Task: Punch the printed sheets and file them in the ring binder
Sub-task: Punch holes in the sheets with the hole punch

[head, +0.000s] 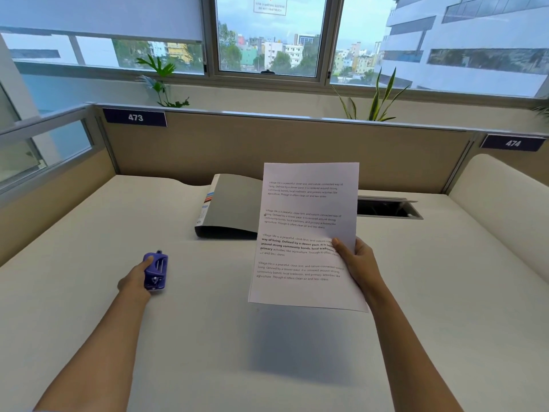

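Hand on punch: the left hand (pixel 134 283) sits low at the left of the smooth white desk top (pixel 74 322), its fingers curled round the small purple plastic hole punch (pixel 156 272) with the thumb on the upper end, a closed grip on the tool.
Punch: it is well apart from the paper. Whether it rests on the desk or is just lifted cannot be told, and its slot is not clearly readable.
Binder: the grey ring binder with a labelled spine (pixel 231 206) lies flat and closed at the back of the desk, between the two hands, its right part hidden behind the paper.
Paper: the white printed sheets (pixel 303 221) are held up off the desk, tilted toward the camera, with a shadow below. Whether this is one sheet or several cannot be told.
Hand on paper: the right hand (pixel 358 264) pinches the lower right edge, thumb on the printed face and fingers behind.
Step in hand: judged from this, the paper and the punch are being brought together for punching.
Doing it well: square the left margin first, turn the punch so its slot faces that margin, push the edge fully home and centre it along the long side before pressing.
Risk: held by one corner, the paper may sag or skew in the slot, leaving the holes crooked for the binder's rings.
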`<state>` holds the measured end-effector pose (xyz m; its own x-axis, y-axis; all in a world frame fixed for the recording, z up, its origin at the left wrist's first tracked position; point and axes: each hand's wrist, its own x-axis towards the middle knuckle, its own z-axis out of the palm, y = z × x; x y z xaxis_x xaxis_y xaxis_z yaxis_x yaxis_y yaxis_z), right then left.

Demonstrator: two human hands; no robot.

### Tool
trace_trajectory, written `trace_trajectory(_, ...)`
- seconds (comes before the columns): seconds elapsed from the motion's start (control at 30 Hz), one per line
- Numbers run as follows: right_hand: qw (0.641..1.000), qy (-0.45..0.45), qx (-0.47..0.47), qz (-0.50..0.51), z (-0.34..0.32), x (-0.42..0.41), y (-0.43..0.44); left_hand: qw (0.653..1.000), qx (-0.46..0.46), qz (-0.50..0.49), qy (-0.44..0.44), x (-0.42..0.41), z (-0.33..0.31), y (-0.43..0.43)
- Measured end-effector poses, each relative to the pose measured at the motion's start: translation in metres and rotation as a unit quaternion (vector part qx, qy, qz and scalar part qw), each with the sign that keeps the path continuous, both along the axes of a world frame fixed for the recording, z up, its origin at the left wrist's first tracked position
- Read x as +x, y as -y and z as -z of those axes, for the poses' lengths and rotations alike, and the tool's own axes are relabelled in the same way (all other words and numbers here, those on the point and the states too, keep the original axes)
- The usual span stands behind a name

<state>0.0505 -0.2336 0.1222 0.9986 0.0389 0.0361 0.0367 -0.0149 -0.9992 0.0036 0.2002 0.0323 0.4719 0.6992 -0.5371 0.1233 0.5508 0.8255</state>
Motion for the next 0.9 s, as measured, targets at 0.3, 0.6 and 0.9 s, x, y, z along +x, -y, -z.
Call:
trace_trajectory(0.3, 1.000, -0.013, 0.001, -0.004, 0.002, 0.001, -0.001, 0.994, 0.081, 0.023, -0.064, -0.010, -0.013, 0.000)
trace_trajectory(0.6, 1.000, -0.020, 0.012, -0.007, -0.001, -0.001, -0.002, 0.958, 0.258, 0.050, -0.112, -0.016, -0.005, 0.012)
trace_trajectory(0.9, 0.999, -0.028, 0.017, -0.011, -0.004, -0.003, 0.004, 0.885, 0.437, 0.021, -0.158, -0.010, -0.017, 0.017)
